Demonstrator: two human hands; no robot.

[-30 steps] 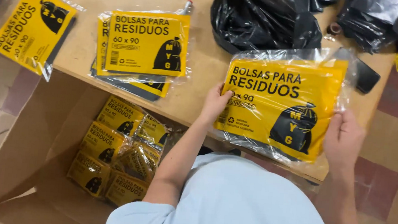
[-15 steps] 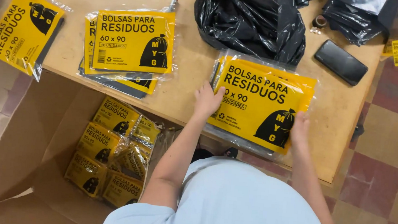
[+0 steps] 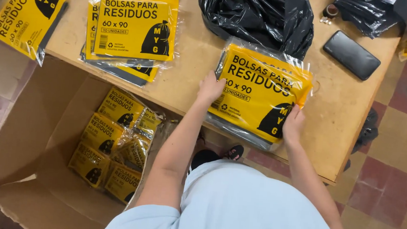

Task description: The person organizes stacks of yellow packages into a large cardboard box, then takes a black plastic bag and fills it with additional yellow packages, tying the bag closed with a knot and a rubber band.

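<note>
A clear plastic packet with a yellow label and black bags inside (image 3: 259,92) lies on the wooden table (image 3: 194,54), near its front edge. My left hand (image 3: 211,87) presses on the packet's left edge. My right hand (image 3: 293,123) rests on its lower right corner, fingers on the plastic. Both hands hold the packet flat against the tabletop.
A pile of loose black bags (image 3: 261,11) lies just behind the packet, with a black phone (image 3: 351,54) to the right. Two more yellow packets (image 3: 132,29) and another (image 3: 28,11) lie to the left. An open cardboard box (image 3: 39,139) on the floor holds several packets.
The packet was held up off the table a second ago. It has come down flat onto the tabletop, and both hands now press on its edges.
</note>
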